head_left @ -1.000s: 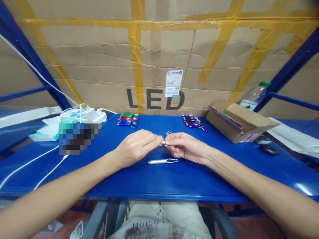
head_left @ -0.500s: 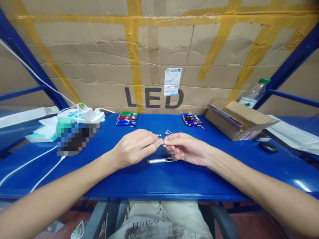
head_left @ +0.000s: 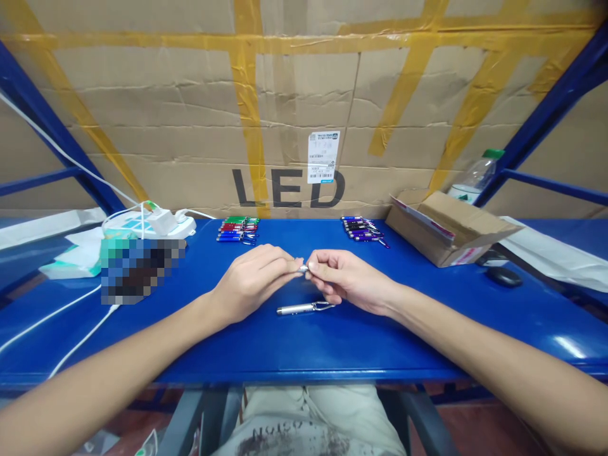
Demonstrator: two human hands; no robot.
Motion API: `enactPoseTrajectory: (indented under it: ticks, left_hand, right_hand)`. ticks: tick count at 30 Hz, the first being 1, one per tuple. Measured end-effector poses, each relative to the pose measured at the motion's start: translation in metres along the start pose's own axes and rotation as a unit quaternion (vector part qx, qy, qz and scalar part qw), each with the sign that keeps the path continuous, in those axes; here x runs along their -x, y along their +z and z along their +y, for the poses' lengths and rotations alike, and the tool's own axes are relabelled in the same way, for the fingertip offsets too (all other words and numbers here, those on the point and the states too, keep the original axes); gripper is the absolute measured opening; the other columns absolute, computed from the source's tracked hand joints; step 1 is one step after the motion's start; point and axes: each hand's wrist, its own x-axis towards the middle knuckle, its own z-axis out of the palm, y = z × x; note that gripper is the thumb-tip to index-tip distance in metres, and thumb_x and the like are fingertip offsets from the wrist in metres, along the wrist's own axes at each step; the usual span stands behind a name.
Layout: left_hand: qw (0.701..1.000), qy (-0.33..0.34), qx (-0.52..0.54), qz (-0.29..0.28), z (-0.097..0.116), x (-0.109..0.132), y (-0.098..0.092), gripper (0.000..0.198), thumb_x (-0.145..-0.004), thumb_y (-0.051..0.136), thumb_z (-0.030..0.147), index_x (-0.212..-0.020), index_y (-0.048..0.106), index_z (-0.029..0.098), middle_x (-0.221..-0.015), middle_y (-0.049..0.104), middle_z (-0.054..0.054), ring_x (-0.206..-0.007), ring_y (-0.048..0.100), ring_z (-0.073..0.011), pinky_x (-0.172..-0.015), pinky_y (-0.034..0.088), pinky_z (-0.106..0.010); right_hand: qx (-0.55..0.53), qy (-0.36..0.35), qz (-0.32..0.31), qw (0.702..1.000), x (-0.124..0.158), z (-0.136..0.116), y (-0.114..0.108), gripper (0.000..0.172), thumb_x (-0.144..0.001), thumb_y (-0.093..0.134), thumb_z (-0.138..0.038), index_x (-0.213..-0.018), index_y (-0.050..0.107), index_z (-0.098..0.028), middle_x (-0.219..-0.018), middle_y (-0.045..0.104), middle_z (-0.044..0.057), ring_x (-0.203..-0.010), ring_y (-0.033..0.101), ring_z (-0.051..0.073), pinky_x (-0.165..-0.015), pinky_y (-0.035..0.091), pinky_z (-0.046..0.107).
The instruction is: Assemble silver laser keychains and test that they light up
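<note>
Small silver piece (head_left: 303,268), held over blue table (head_left: 351,348).
Left hand (head_left: 256,278) and right hand (head_left: 351,278) pinch it between them; silver pen (head_left: 295,310) nearer; coloured pens (head_left: 238,227), far left; dark pens (head_left: 361,229), far right.

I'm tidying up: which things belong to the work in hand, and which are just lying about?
Seemingly in use: small silver piece, pinched by left hand and right hand; silver pen-like stick; perhaps left coloured row, right coloured row.

Likely lying about: power strip; tissue pack; box; bottle; mouse.
</note>
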Motion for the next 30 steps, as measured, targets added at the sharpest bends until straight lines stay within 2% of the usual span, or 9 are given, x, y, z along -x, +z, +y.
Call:
enactPoseTrajectory:
  ticks: [5, 11, 16, 20, 23, 27, 30]
  left_hand:
    - [0.999, -0.021, 0.040, 0.005, 0.001, 0.001, 0.003, 0.008, -0.106, 0.068, 0.020, -0.112, 0.070, 0.015, -0.102, 0.081, -0.011, -0.092, 0.075, -0.0199, -0.083, 0.061, -0.032]
    - [0.996, -0.078, 0.043, -0.019, 0.001, 0.004, 0.004, 0.016, -0.107, 0.066, 0.028, -0.109, 0.073, 0.014, -0.098, 0.080, -0.010, -0.088, 0.075, -0.0197, -0.080, 0.059, -0.031]
    - [0.990, -0.124, 0.045, -0.058, -0.004, 0.007, 0.007, 0.022, -0.110, 0.062, 0.034, -0.109, 0.074, 0.016, -0.099, 0.079, -0.008, -0.089, 0.075, -0.0193, -0.080, 0.057, -0.029]
    - [0.987, -0.131, 0.064, -0.063, -0.005, 0.008, 0.009, 0.023, -0.110, 0.062, 0.035, -0.108, 0.074, 0.016, -0.097, 0.078, -0.007, -0.088, 0.074, -0.0184, -0.079, 0.056, -0.028]
    - [0.989, -0.112, 0.068, -0.061, -0.004, 0.008, 0.008, 0.022, -0.110, 0.061, 0.035, -0.108, 0.073, 0.016, -0.097, 0.078, -0.007, -0.088, 0.074, -0.0185, -0.078, 0.057, -0.028]
    - [0.995, -0.060, 0.055, -0.052, -0.003, 0.006, 0.005, 0.019, -0.110, 0.061, 0.030, -0.110, 0.071, 0.014, -0.099, 0.079, -0.010, -0.089, 0.074, -0.0198, -0.082, 0.059, -0.031]
    - [0.997, -0.043, 0.050, -0.048, -0.002, 0.005, 0.004, 0.015, -0.109, 0.063, 0.026, -0.112, 0.071, 0.014, -0.101, 0.080, -0.011, -0.090, 0.074, -0.0205, -0.083, 0.060, -0.033]
  right_hand:
    - [0.075, -0.046, 0.040, 0.995, -0.002, 0.002, -0.001, 0.049, -0.080, 0.091, -0.058, -0.090, 0.065, -0.019, -0.071, 0.060, -0.005, -0.052, 0.046, 0.007, -0.042, 0.040, 0.018]
    - [0.218, -0.127, 0.072, 0.965, -0.001, 0.006, 0.000, 0.040, -0.098, 0.071, -0.059, -0.089, 0.061, -0.021, -0.074, 0.065, -0.002, -0.050, 0.055, 0.009, -0.042, 0.048, 0.021]
    - [0.289, -0.131, 0.068, 0.946, -0.001, 0.011, -0.005, 0.031, -0.107, 0.061, -0.051, -0.097, 0.063, -0.021, -0.084, 0.069, 0.000, -0.060, 0.060, 0.011, -0.053, 0.054, 0.023]
    - [0.324, -0.129, 0.052, 0.936, -0.001, 0.011, -0.008, 0.033, -0.108, 0.058, -0.052, -0.098, 0.062, -0.021, -0.085, 0.069, 0.000, -0.062, 0.061, 0.011, -0.056, 0.054, 0.023]
    - [0.294, -0.110, 0.036, 0.949, -0.002, 0.009, -0.009, 0.038, -0.106, 0.061, -0.056, -0.094, 0.061, -0.020, -0.080, 0.067, -0.002, -0.056, 0.058, 0.010, -0.052, 0.050, 0.023]
    - [0.179, -0.047, -0.012, 0.983, -0.005, 0.005, -0.011, 0.042, -0.097, 0.074, -0.058, -0.088, 0.061, -0.018, -0.074, 0.066, -0.002, -0.050, 0.056, 0.008, -0.049, 0.047, 0.022]
    - [0.086, -0.003, -0.028, 0.996, -0.006, 0.003, -0.012, 0.044, -0.088, 0.085, -0.054, -0.084, 0.062, -0.017, -0.071, 0.064, -0.003, -0.051, 0.052, 0.007, -0.048, 0.046, 0.021]
